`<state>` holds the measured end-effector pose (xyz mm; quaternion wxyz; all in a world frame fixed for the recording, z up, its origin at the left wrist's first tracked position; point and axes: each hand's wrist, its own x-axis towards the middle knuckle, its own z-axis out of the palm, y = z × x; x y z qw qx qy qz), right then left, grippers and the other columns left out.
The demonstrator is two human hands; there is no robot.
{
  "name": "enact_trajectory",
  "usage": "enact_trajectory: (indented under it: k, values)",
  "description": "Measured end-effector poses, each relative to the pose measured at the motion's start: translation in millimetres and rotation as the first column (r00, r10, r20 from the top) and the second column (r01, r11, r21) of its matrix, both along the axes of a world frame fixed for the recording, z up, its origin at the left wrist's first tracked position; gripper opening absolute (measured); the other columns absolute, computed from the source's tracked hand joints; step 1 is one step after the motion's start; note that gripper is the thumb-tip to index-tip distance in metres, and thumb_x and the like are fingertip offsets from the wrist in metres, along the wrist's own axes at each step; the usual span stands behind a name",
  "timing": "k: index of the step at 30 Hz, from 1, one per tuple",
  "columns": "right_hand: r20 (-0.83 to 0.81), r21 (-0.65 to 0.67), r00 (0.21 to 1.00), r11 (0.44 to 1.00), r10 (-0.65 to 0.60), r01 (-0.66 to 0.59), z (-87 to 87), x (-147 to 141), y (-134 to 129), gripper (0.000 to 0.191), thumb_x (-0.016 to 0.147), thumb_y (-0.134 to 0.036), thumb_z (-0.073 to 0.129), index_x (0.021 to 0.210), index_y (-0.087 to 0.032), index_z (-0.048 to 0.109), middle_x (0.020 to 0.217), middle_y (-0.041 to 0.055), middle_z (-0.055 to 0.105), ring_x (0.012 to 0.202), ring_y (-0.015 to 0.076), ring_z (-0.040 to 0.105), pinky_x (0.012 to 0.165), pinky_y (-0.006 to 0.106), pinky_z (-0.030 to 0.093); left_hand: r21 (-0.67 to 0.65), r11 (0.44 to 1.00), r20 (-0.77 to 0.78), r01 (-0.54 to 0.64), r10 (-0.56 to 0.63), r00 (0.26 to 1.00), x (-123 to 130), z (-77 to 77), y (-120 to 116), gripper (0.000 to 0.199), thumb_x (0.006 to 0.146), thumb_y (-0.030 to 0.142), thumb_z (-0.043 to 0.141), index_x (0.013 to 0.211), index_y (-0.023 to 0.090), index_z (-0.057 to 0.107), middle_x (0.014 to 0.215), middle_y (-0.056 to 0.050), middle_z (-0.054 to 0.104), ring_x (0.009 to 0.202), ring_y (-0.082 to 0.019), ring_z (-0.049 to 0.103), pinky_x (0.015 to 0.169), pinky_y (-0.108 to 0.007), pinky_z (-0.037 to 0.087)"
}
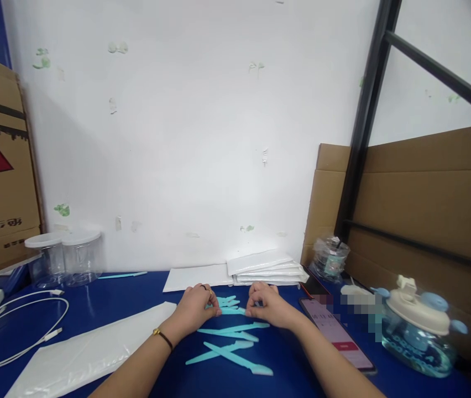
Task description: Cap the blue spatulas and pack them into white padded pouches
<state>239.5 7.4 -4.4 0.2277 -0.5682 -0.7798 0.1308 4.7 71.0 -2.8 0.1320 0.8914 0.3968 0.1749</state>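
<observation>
Cable (54, 334), white: looped on the bench (293, 370), well left of my left hand.
Envelope (94, 351), white: flat, just left of that hand's wrist.
Left hand (196, 307): fingers nearly closed, pinching one end of a blue-green stick (233, 311).
That stick: level between my hands, small sticks (229, 301) just beyond it; best held lightly by both tips, I judge, so it neither bends nor drags its neighbours.
Crossed sticks (235, 355): nearer me than either hand; forearms are better kept off them.
Right hand (266, 305): fingers nearly closed, pinching the other end.
Envelope stack (266, 271): just beyond the right hand.
Phone (335, 334): right of it.
Jug (420, 354): farthest right.
</observation>
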Motion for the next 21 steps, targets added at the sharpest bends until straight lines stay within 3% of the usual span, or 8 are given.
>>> enact_trajectory:
  k: [9,12,16,21]
  values:
    - [-0.007,0.062,0.968,0.966,-0.252,0.252,-3.8,33.1,9.4,0.011,0.072,-0.035,0.069,0.07,-0.024,0.069,0.089,-0.0001,0.059,0.096,0.0225,0.049,0.082,0.036,0.026,0.029,0.991,-0.053,-0.127,0.129,0.99,-16.9,0.8,15.1,0.014,0.071,0.038,0.062,0.078,0.026,0.067,0.089,0.0,0.063,0.09,-0.019,0.055,0.077,-0.029,0.034]
    - [-0.026,0.058,0.982,0.981,-0.186,0.187,0.6,32.8,2.0,0.014,0.07,-0.038,0.07,0.074,-0.025,0.069,0.09,-0.0006,0.058,0.096,0.0219,0.049,0.084,0.036,0.026,0.038,0.991,-0.004,-0.129,0.129,0.992,-15.1,1.3,9.1,0.019,0.07,0.039,0.063,0.085,0.026,0.065,0.091,0.0,0.063,0.09,-0.019,0.056,0.078,-0.028,0.034]
    - [0.035,-0.081,0.999,0.997,-0.002,0.005,1.6,25.7,-7.0,0.02,0.061,-0.039,0.076,0.074,-0.025,0.07,0.088,-0.002,0.057,0.094,0.0209,0.05,0.086,0.034,0.025,-0.01,1.0,-0.002,-0.015,0.015,1.0,-7.1,4.0,-5.8,0.023,0.071,0.047,0.061,0.078,0.027,0.067,0.087,0.001,0.062,0.086,-0.018,0.055,0.076,-0.027,0.035]
    - [0.077,-0.13,0.997,0.992,0.018,-0.008,-2.2,17.6,-5.9,0.016,0.064,-0.035,0.074,0.07,-0.022,0.068,0.089,-0.0011,0.057,0.094,0.02,0.05,0.086,0.035,0.026,-0.038,0.996,-0.063,0.075,-0.077,0.995,-1.2,3.5,-14.2,0.018,0.071,0.044,0.061,0.072,0.027,0.069,0.081,0.002,0.063,0.084,-0.017,0.055,0.075,-0.027,0.032]
